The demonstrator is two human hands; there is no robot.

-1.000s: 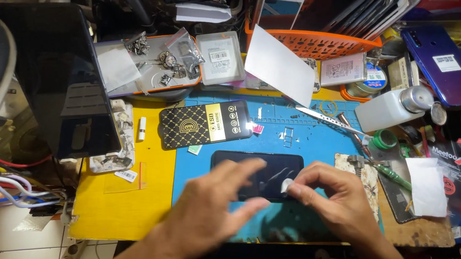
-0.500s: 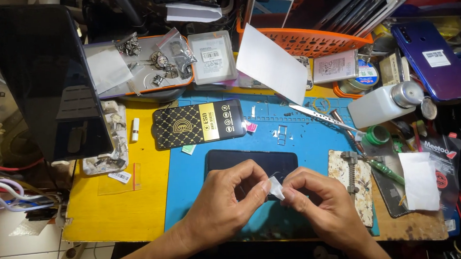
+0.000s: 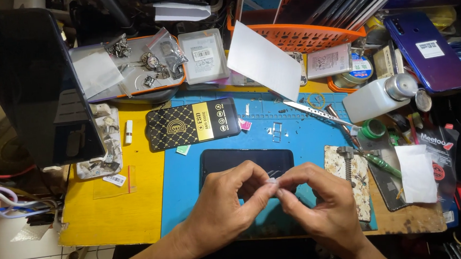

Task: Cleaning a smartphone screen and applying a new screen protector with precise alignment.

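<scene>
Over dark phone (image 3: 243, 160) lying crosswise, both hands (image 3: 230, 205) (image 3: 322, 204) pinching small clear piece (image 3: 273, 181)

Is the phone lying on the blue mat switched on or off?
It looks off: the phone lies flat with a plain dark screen. The left hand and right hand pinch a small white piece above it.

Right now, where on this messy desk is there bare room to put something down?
The yellow mat is bare between the black patterned packet and the desk's front edge. Some blue mat shows beside the silver tweezers. The back, around the orange basket, is crowded.
</scene>
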